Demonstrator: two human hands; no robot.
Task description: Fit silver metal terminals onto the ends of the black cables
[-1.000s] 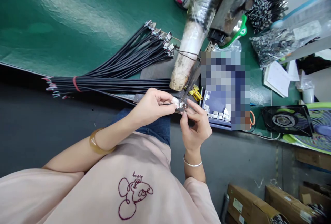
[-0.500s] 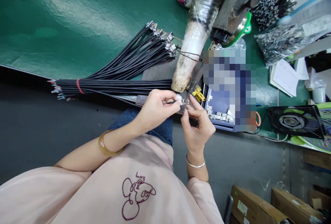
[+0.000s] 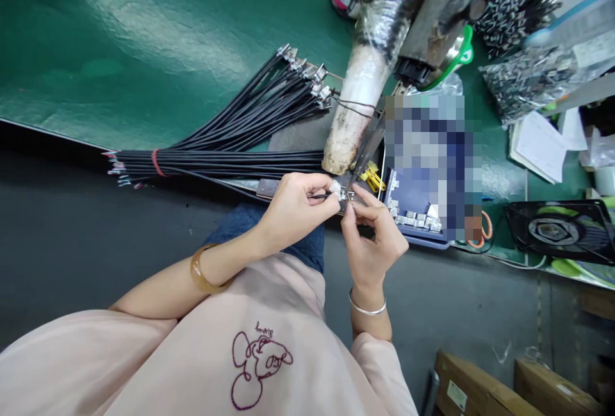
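My left hand [image 3: 300, 209] is closed in a pinch on a black cable [image 3: 317, 196], close to its end. A small silvery metal connector [image 3: 343, 194] sits at that cable end, just past my left fingertips. From the right, my right hand [image 3: 375, 236] meets it with thumb and forefinger pinched together. Whatever is between those fingers is too small to make out. Directly above the connector, a dark metal bar [image 3: 372, 141] slants down with its lower end close to my fingertips. Beside the bar hangs a whitish wrapped tube [image 3: 354, 92].
A bundle of black cables [image 3: 230, 163] tied with a red band lies left, with more connector-ended cables [image 3: 269, 99] behind it. At right are a blue tray [image 3: 423, 240] of metal connectors, yellow clips [image 3: 373, 177], orange-handled scissors [image 3: 484, 230] and a black fan [image 3: 555, 231].
The whole view has shifted slightly, so everything appears a little farther right. Both hands keep their pinches around the connector, with only small finger movement.
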